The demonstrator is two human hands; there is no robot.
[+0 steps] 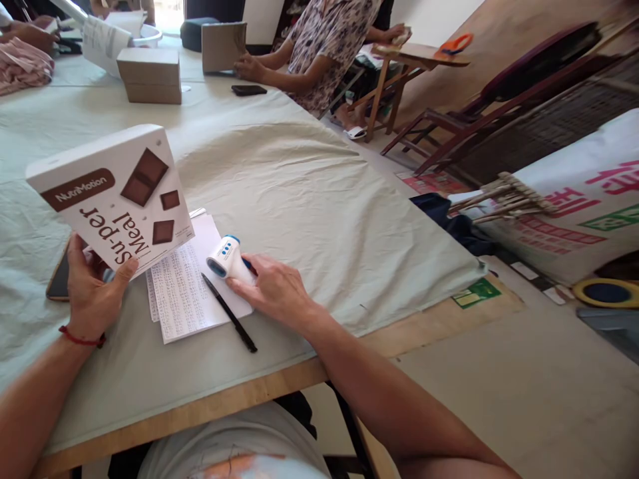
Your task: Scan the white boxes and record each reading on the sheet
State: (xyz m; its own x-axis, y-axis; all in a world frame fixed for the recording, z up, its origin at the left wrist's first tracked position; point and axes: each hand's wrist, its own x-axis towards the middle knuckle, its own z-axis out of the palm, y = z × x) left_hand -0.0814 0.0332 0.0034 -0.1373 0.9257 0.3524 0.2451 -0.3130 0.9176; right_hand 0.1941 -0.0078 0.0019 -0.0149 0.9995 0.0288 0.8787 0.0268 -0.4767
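Note:
My left hand (97, 286) grips the lower end of a white NutriMotion box (127, 199) with chocolate pieces printed on it, held tilted above the table. The fingers of my right hand (274, 289) are wrapped around the handle of a white and blue infrared thermometer (229, 259), which lies low over a sheaf of papers. Rows of small writing cover the papers (182, 293). A black pen (229, 313) rests diagonally across them. Partly hidden behind my left hand is a dark phone-like object (58, 276).
A light green cloth (279, 159) covers the table. Farther back stand a brown carton (152, 76) and a black phone (248, 90). Across the table a person in a patterned shirt (329, 46) holds a cardboard piece (224, 48). Chairs (449, 116) and white sacks (589, 186) are at right.

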